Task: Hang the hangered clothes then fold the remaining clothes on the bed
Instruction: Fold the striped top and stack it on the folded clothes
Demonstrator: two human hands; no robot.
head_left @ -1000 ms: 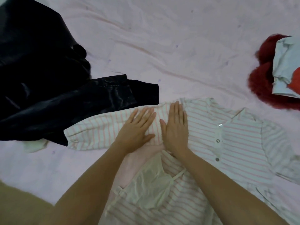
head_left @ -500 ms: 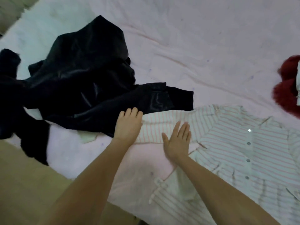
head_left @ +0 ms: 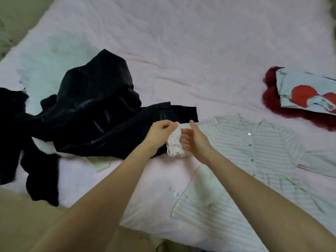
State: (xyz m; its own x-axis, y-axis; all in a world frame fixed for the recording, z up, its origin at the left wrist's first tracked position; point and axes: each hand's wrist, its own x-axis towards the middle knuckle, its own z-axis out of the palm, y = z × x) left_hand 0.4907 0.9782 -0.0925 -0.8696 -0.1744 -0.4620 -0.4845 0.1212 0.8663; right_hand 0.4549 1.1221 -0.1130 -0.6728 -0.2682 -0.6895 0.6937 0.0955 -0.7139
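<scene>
I see a white shirt (head_left: 254, 153) with thin pink stripes, glossy black garments (head_left: 87, 115), a pale pink bedsheet (head_left: 181, 51), a dark red fuzzy garment (head_left: 272, 104), a light blue cloth (head_left: 305, 88) with red shapes

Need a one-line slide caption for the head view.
Both hands bunch the striped shirt's sleeve beside black clothes on the bed.

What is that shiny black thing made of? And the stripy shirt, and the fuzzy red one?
The black garment looks like satin or faux leather: smooth, with glossy highlights along its folds. The striped shirt seems to be thin woven cotton: matte, softly creased, with small shiny buttons. The red item looks like plush or fleece, judging by its fuzzy edge.
</scene>
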